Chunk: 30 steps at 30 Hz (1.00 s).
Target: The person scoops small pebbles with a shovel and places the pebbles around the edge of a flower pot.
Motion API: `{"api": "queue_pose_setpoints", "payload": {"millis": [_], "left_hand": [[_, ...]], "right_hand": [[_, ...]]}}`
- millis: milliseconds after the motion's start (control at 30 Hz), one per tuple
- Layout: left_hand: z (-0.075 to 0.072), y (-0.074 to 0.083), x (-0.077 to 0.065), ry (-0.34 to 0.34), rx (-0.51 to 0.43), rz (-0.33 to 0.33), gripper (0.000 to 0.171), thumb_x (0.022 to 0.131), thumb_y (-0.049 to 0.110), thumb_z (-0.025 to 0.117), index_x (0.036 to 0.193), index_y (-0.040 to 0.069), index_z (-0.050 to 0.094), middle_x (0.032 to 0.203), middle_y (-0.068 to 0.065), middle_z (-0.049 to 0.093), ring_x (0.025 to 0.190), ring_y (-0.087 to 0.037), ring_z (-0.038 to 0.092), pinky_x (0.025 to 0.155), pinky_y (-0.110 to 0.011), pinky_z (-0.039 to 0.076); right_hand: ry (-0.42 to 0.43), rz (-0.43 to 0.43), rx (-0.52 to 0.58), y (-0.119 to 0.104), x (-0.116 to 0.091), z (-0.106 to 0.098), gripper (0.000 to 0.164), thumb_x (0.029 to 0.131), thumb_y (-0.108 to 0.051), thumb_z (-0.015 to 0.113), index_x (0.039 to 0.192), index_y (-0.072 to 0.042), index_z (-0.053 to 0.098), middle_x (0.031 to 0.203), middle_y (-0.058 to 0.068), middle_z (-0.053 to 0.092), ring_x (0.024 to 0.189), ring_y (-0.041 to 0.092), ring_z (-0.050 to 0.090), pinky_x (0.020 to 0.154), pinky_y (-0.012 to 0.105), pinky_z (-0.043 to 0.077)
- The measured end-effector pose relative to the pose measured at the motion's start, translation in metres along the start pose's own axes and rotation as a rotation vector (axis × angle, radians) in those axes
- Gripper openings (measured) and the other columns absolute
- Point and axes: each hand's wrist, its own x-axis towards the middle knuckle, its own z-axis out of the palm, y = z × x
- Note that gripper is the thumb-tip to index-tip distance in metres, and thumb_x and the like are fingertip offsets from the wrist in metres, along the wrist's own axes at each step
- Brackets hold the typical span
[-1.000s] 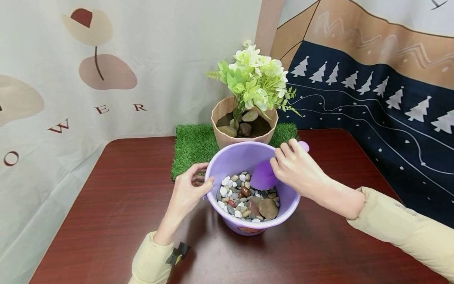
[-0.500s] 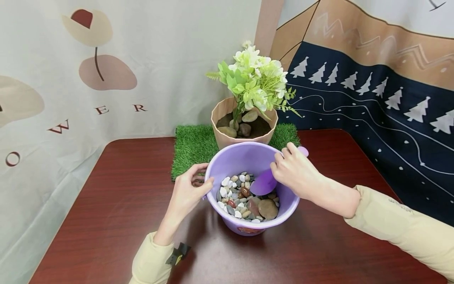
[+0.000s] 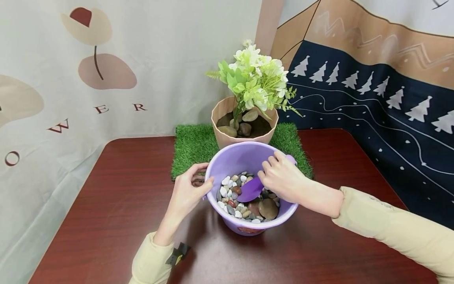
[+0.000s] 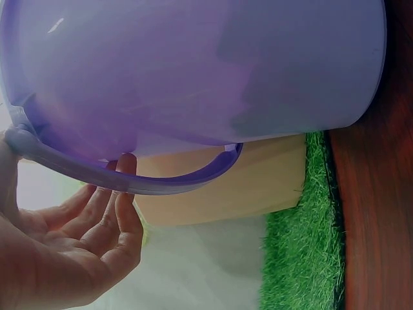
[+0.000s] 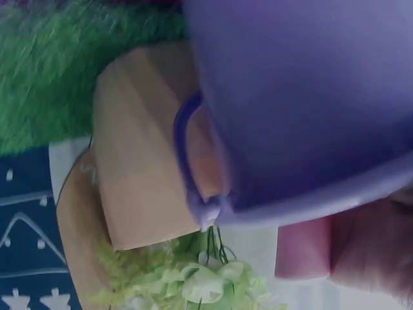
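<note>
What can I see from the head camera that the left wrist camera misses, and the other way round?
Of these two, only the head view shows the pebbles inside the purple bucket, the scoop and the right hand gripping it. Only the left wrist view shows the curve of the bucket's handle, with the left hand beside it. Both show the left hand, the bucket, the beige pot, the green turf mat and the table.

The light here falls soft and even, with a pale sheen on the near part of the table (image 3: 220, 264) and a shadow left of the bucket (image 3: 244, 156). The left wrist view catches a glint; the right one is dim, bluish, blurred.
</note>
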Motion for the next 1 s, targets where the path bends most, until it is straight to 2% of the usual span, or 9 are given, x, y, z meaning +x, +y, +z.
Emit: {"api": "queue_pose_setpoints", "payload": {"millis": [233,533,600,800,1000], "left_hand": [[0.001,0.001,0.000,0.000,-0.002,-0.001,0.039,0.078,0.009,0.068,0.115,0.008,0.061,0.101,-0.017,0.068,0.081,-0.023,0.068,0.067,-0.018,0.056],[0.000,0.000,0.001,-0.002,0.005,0.005,0.039,0.078,0.010,0.068,0.116,0.008,0.060,0.101,-0.017,0.068,0.080,-0.023,0.068,0.066,-0.018,0.056],[0.000,0.000,0.001,-0.005,0.005,0.006,0.039,0.078,0.010,0.068,0.116,0.008,0.060,0.101,-0.017,0.068,0.080,-0.023,0.068,0.066,-0.018,0.056],[0.000,0.000,0.002,-0.009,0.002,0.004,0.040,0.078,0.009,0.068,0.116,0.008,0.060,0.100,-0.018,0.068,0.080,-0.023,0.068,0.066,-0.018,0.056],[0.000,0.000,0.001,-0.002,0.002,0.005,0.039,0.077,0.009,0.068,0.116,0.008,0.060,0.097,-0.018,0.069,0.078,-0.023,0.068,0.065,-0.019,0.056]], "right_hand": [[-0.066,0.034,0.034,0.001,0.003,0.004,0.022,0.063,-0.021,0.074,0.074,-0.011,0.058,0.069,0.007,0.055,0.067,0.026,0.050,0.066,0.036,0.036],[-0.021,0.051,0.051,0.005,0.008,0.013,0.013,0.069,-0.013,0.068,0.075,-0.010,0.057,0.071,0.008,0.056,0.072,0.026,0.051,0.068,0.036,0.037],[-0.015,0.052,0.055,0.006,0.010,0.014,0.016,0.069,-0.015,0.069,0.077,-0.010,0.057,0.073,0.008,0.055,0.073,0.026,0.051,0.068,0.036,0.037],[-0.028,0.086,0.109,0.008,0.011,0.021,0.022,0.078,-0.028,0.068,0.078,-0.010,0.056,0.072,0.007,0.055,0.073,0.025,0.052,0.067,0.037,0.036],[0.013,0.039,0.146,0.008,0.013,0.023,0.018,0.083,-0.026,0.062,0.077,-0.010,0.057,0.072,0.005,0.055,0.074,0.024,0.052,0.069,0.037,0.038]]}}
